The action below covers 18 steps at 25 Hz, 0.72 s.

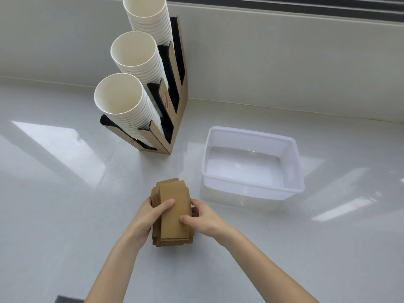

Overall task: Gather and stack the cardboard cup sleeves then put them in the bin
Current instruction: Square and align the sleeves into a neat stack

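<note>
both hands clasp a stack of cardboard cup sleeves (173, 212) at lower centre of the frame.

the left hand (146, 216) wraps the stack's left edge, thumb across the top sleeve; the right hand (203, 216) closes on its right edge, thumb on top. whether the stack rests on the white counter (65, 193) or sits slightly lifted is hard to tell. the clear plastic bin (293, 167) stands just right of it, and a cardboard cup dispenser (172, 110) holds three columns of white paper cups (122, 101) at upper left.
</note>
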Motion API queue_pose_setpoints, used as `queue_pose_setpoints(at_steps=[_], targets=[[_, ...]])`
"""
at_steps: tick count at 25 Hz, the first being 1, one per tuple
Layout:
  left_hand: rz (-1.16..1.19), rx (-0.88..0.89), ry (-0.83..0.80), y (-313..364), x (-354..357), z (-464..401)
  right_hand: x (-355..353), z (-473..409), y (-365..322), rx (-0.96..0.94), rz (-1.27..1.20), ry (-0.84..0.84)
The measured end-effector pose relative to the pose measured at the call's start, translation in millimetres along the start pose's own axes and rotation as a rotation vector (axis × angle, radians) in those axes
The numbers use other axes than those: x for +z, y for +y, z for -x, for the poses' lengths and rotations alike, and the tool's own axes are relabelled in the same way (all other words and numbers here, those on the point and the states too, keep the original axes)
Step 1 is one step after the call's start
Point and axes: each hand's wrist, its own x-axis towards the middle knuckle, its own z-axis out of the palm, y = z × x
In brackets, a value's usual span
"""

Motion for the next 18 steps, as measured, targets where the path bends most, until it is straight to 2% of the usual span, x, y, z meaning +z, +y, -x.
queue_pose_setpoints(at_steps=[8, 13, 18], targets=[[-0.059, 0.045, -0.075, -3, 1, 2, -4, 8, 5, -0.016, -0.014, -0.035], [-0.148, 0.088, 0.031, -6, 6, 4, -5, 12, 9, -0.026, -0.057, -0.043], [0.008, 0.106, 0.108, -11, 10, 5, -8, 15, 10, -0.018, -0.125, 0.025]])
